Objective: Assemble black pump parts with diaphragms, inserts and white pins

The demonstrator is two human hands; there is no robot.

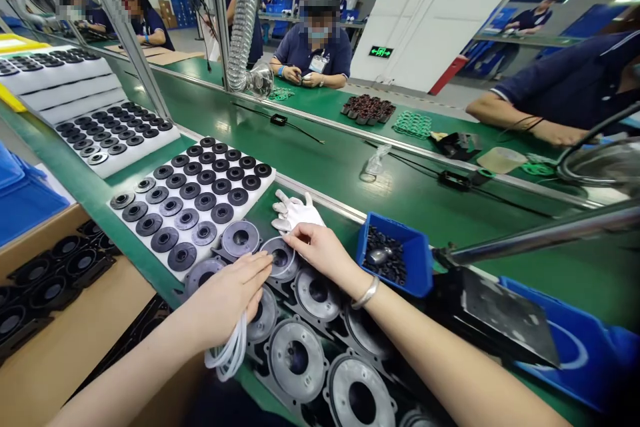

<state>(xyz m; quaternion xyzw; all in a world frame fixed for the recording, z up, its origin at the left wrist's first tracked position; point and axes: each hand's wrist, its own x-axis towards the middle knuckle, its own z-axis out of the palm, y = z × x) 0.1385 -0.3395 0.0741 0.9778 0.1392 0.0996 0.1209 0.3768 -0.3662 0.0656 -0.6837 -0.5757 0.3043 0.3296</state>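
My left hand (233,290) has its fingers stretched over a round grey metal speaker frame (279,259). A bundle of thin white rings (227,353) hangs from the palm side of that hand. On the far right rim of the same frame, my right hand (315,247) has its thumb and fingers drawn together; what lies between them is too small to make out. A white glove (303,211) lies just beyond my right hand. Several more speaker frames (299,359) sit in rows beneath and in front of both hands.
A white foam tray (167,213) of round black parts lies ahead left. To the right stand a blue bin (423,260) of small black pieces, a dark angled box (500,313) and a metal arm (525,230). Co-workers sit across the green line. A cardboard box (107,320) stands at left.
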